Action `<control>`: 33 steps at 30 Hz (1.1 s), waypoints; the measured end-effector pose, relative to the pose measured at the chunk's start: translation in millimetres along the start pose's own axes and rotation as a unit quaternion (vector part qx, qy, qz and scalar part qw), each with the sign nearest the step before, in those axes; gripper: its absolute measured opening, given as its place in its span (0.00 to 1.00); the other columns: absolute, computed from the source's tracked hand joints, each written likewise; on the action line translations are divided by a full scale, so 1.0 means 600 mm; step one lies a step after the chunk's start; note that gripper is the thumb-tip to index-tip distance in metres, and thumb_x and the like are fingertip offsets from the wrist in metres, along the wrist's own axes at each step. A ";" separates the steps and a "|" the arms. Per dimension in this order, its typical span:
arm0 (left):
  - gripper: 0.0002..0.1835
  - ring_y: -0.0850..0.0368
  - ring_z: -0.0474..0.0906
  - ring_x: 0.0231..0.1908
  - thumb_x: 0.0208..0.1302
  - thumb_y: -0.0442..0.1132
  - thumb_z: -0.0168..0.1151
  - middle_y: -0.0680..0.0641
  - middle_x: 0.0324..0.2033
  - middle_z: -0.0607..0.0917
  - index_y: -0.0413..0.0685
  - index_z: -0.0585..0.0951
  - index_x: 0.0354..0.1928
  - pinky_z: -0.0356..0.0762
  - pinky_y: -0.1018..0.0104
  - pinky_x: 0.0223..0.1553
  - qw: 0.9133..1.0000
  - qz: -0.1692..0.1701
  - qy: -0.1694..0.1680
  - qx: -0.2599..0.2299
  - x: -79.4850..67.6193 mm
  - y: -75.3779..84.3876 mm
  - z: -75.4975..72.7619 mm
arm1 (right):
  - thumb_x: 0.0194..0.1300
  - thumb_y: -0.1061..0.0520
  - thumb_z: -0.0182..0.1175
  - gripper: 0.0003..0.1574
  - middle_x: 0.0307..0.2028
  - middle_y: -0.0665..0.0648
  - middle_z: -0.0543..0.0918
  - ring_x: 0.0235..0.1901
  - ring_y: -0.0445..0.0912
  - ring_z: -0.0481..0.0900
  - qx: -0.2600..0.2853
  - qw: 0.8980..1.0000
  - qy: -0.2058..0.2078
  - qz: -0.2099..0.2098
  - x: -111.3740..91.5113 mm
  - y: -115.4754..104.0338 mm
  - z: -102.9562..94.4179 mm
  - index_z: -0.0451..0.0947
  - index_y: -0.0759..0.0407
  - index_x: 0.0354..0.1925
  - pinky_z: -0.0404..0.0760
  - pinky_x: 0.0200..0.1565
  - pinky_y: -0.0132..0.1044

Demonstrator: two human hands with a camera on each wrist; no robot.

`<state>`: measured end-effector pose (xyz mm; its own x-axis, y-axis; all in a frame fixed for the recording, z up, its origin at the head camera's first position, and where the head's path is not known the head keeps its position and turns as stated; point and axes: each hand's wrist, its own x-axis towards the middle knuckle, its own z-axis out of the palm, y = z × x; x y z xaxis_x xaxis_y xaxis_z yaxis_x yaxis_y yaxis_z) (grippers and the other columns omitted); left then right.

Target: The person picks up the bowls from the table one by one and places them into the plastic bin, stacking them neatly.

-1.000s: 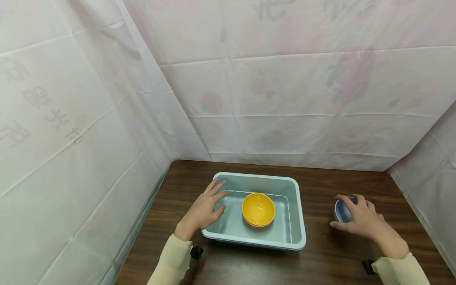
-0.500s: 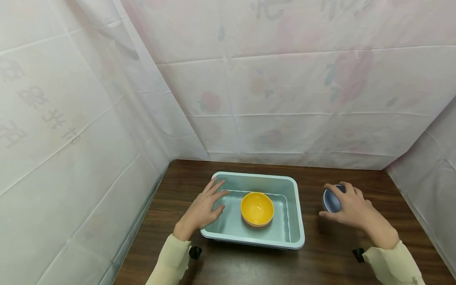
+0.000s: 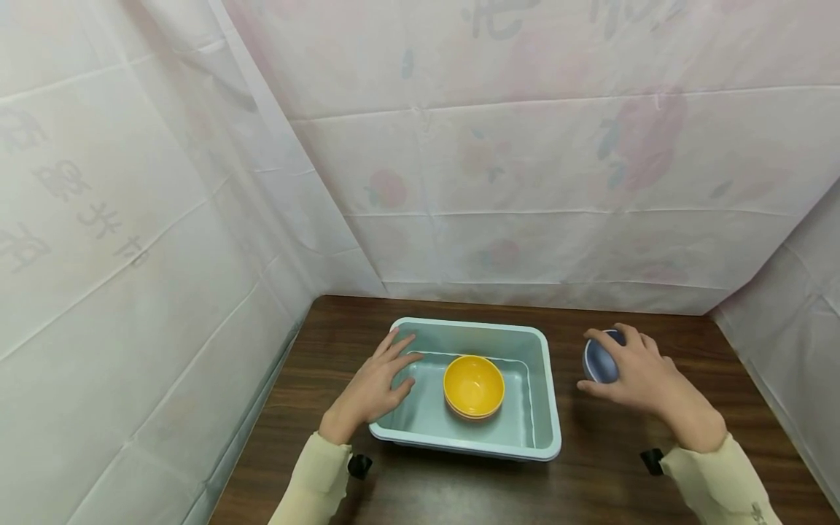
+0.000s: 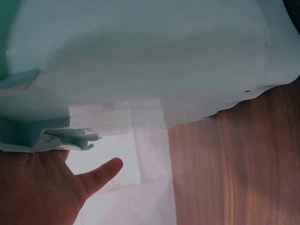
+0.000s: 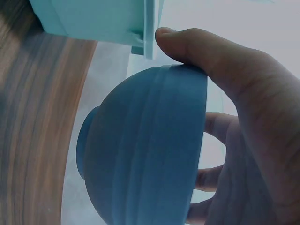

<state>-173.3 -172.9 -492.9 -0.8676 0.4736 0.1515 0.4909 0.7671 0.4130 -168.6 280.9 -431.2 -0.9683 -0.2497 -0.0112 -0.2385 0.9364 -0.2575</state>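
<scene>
My right hand (image 3: 639, 372) grips a small blue bowl (image 3: 597, 362) by its rim, to the right of the pale green basin (image 3: 467, 446). In the right wrist view the bowl (image 5: 145, 145) is off the table, its foot towards the wood, with the thumb (image 5: 187, 42) on one side of the rim and fingers on the other. My left hand (image 3: 367, 390) is at the basin's left rim, its fingers spread and reaching over the edge. Inside the basin sits a yellow bowl (image 3: 474, 386), stacked on at least one orange-edged bowl.
The basin stands on a dark brown wooden table (image 3: 453, 488). White printed sheeting (image 3: 525, 182) hangs behind the table and along both sides. A black wrist camera (image 3: 359, 465) sits at the left cuff, another (image 3: 652, 461) at the right.
My right hand has carried the blue bowl leftward and farther from me, closer to the basin. The left hand and the stacked bowls stay where they were.
</scene>
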 end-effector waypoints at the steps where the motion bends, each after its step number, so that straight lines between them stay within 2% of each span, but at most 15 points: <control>1: 0.23 0.42 0.44 0.82 0.74 0.45 0.61 0.45 0.78 0.64 0.52 0.79 0.68 0.62 0.37 0.74 1.000 -0.001 -0.001 0.002 0.000 0.000 0.000 | 0.54 0.23 0.69 0.58 0.69 0.80 0.59 0.62 0.85 0.60 0.000 1.000 -0.001 -0.002 0.001 -0.001 -0.001 0.65 0.49 0.72 0.72 0.41 0.81; 9: 0.23 0.43 0.45 0.82 0.74 0.47 0.60 0.48 0.76 0.68 0.55 0.79 0.68 0.60 0.39 0.75 1.000 -0.001 -0.003 0.018 0.002 -0.002 0.002 | 0.54 0.23 0.69 0.58 0.69 0.80 0.59 0.62 0.84 0.61 -0.005 1.000 0.001 -0.010 0.006 -0.006 -0.011 0.65 0.49 0.72 0.72 0.41 0.81; 17: 0.23 0.44 0.43 0.82 0.74 0.48 0.60 0.50 0.77 0.66 0.58 0.78 0.69 0.59 0.39 0.76 1.000 -0.011 -0.015 0.025 0.002 -0.003 0.000 | 0.55 0.24 0.69 0.56 0.69 0.77 0.61 0.63 0.81 0.63 0.002 1.000 0.016 -0.023 0.018 -0.031 -0.020 0.66 0.47 0.72 0.73 0.42 0.80; 22: 0.23 0.42 0.45 0.82 0.73 0.47 0.61 0.48 0.77 0.68 0.56 0.79 0.68 0.60 0.39 0.75 1.000 0.001 -0.007 0.029 0.002 -0.004 0.001 | 0.55 0.25 0.70 0.56 0.69 0.76 0.61 0.63 0.80 0.63 0.005 0.999 0.025 -0.031 0.024 -0.045 -0.023 0.65 0.47 0.73 0.72 0.44 0.81; 33: 0.23 0.44 0.43 0.82 0.74 0.48 0.60 0.49 0.77 0.68 0.55 0.80 0.68 0.59 0.40 0.76 0.999 -0.005 -0.011 0.031 0.003 -0.005 0.003 | 0.59 0.31 0.70 0.52 0.71 0.74 0.60 0.63 0.78 0.63 0.008 0.999 0.024 -0.039 0.035 -0.074 -0.032 0.65 0.47 0.74 0.73 0.47 0.79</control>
<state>-176.5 -173.5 -495.7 -0.8710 0.4744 0.1279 0.4867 0.7972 0.3572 -180.0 239.0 -401.8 -0.9491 -0.3099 0.0568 -0.3134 0.9101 -0.2711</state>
